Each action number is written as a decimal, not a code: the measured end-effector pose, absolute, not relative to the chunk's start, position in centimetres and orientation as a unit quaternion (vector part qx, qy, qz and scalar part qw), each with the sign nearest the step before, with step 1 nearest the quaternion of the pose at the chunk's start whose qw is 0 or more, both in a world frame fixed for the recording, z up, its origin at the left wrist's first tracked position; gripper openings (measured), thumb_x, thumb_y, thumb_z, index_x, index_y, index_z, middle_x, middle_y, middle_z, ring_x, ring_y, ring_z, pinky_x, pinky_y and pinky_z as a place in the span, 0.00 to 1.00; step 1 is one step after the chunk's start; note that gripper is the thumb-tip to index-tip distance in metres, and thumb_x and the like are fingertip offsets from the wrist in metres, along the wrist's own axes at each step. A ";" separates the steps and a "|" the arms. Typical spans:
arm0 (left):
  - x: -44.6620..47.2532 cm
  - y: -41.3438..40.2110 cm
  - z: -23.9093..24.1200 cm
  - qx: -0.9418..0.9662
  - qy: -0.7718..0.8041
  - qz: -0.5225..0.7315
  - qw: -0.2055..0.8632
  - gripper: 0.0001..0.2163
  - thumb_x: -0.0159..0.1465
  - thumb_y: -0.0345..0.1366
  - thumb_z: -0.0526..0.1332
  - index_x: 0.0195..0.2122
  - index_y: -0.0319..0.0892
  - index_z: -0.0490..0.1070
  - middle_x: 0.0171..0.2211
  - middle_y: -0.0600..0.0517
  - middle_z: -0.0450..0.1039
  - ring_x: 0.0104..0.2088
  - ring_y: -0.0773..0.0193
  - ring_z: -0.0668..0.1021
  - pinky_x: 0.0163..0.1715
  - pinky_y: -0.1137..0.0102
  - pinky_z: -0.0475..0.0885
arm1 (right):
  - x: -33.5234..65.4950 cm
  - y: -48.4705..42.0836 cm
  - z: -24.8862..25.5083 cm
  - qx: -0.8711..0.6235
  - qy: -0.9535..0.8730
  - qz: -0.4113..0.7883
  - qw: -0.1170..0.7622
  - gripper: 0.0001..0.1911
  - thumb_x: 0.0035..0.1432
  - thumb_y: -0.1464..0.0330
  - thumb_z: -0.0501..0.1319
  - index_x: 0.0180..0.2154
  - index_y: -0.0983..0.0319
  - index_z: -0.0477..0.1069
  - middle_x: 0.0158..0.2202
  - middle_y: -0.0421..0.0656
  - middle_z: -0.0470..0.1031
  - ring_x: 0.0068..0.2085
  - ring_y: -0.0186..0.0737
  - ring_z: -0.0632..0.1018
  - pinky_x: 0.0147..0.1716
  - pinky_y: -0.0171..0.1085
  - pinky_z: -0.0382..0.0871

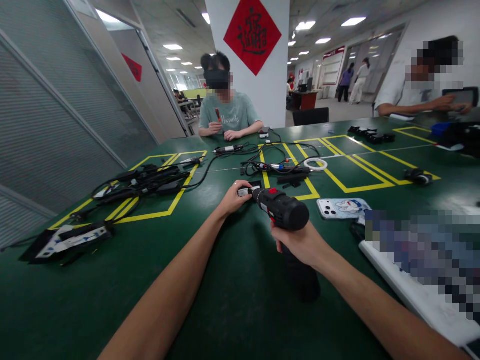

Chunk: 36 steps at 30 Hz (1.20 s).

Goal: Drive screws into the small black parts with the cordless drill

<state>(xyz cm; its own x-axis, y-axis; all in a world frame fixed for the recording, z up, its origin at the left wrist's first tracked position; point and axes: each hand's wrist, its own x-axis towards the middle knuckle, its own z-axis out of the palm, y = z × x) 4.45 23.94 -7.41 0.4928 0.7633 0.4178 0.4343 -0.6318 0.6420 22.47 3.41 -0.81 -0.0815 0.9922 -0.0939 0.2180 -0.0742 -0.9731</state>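
Green table [232, 300]; right hand [300, 242] tight around black drill [285, 210]; left hand [234, 197] closed on small part [250, 190]

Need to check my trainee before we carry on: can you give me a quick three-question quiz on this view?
1. True or false: the right hand grips the black power screwdriver.
2. What lies on the green table just right of the tool? A) phone in a cartoon case B) mug C) scissors
3. Which hand's fingers hold the small part at the tool's tip?

Key: 1 true; 2 A; 3 left hand.
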 end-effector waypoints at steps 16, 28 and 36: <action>4.1 24.3 -7.1 0.836 0.351 0.344 0.244 0.13 0.53 0.35 0.61 0.41 0.43 0.72 0.47 0.48 0.70 0.49 0.57 0.72 0.52 0.60 0.65 | 22.4 3.3 -0.6 -0.544 -0.538 0.493 0.414 0.03 0.49 0.70 0.57 0.28 0.62 0.68 0.18 0.38 0.70 0.21 0.34 0.72 0.24 0.33 0.64; 3.9 24.8 -7.6 0.835 0.343 0.348 0.254 0.13 0.54 0.35 0.60 0.42 0.42 0.72 0.49 0.48 0.68 0.51 0.57 0.71 0.53 0.61 0.64 | 22.6 3.3 -0.2 -0.538 -0.528 0.506 0.418 0.03 0.49 0.70 0.57 0.27 0.63 0.67 0.18 0.39 0.69 0.21 0.35 0.72 0.23 0.33 0.64; 4.0 24.5 -7.3 0.836 0.347 0.347 0.248 0.13 0.54 0.34 0.60 0.41 0.43 0.72 0.48 0.48 0.69 0.51 0.56 0.71 0.53 0.60 0.64 | 22.6 3.4 -0.4 -0.528 -0.516 0.515 0.435 0.03 0.47 0.70 0.57 0.28 0.63 0.68 0.20 0.39 0.70 0.21 0.34 0.73 0.22 0.33 0.65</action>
